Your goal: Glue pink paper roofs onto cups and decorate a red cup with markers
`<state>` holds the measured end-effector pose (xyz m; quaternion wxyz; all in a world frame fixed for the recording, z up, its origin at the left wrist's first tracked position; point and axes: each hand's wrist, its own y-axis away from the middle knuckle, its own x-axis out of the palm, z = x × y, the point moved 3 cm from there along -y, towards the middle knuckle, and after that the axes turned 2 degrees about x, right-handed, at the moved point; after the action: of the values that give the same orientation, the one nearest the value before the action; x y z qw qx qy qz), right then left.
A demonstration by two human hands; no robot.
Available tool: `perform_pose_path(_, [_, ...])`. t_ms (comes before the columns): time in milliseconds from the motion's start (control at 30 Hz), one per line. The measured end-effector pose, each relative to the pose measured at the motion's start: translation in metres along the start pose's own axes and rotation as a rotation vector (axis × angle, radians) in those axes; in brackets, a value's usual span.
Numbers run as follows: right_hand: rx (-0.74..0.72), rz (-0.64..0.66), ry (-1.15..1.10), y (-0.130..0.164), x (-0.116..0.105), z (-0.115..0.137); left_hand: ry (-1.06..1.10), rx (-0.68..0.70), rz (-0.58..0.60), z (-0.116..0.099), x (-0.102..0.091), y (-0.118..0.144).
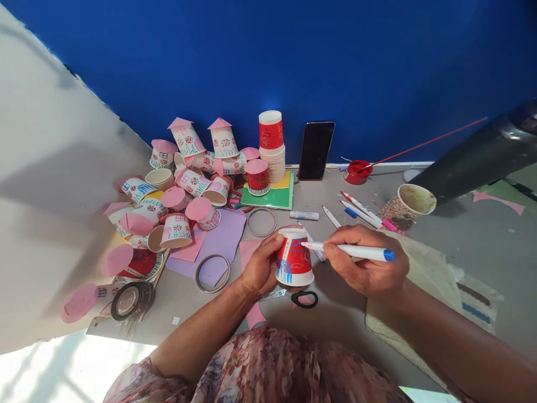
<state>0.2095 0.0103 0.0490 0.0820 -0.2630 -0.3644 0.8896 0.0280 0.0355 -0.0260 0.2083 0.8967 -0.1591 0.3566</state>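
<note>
Head view: left hand (pixel 260 267) curls round one side of a red paper cup (pixel 297 263), held mouth-down near scissors (pixel 305 299) on the table (pixel 335 319). Right hand (pixel 369 260) pinches a white marker (pixel 358 251), tip at the cup's blue window drawing (pixel 297 246).

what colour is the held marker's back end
The back end is blue, seen best in the head view.

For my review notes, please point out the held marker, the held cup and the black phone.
Held marker (pixel 358 251): head view, white barrel.
Held cup (pixel 296 256): head view, red side wall.
Black phone (pixel 316 151): head view, middle of its screen.
</note>
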Motion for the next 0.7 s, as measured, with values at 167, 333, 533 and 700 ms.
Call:
perform_pose_path(167, [0.000, 0.049, 0.024, -0.0049, -0.0008, 0.0058, 0.021, -0.032, -0.020, 0.0010, -0.0024, -0.0006])
perform_pose_path(333, [0.030, 0.097, 0.019, -0.0068, -0.0013, 0.0080, 0.024, -0.034, -0.041, 0.0009, -0.0028, -0.0010])
perform_pose_path(533, [0.018, 0.080, 0.013, -0.0065, 0.0000, 0.0086, 0.026, -0.030, -0.058, 0.0017, -0.0034, -0.0005])
perform_pose_path(700, [0.009, 0.074, 0.005, -0.0064, -0.0003, 0.0085, 0.028, -0.006, -0.064, 0.0019, -0.0048, -0.0013])
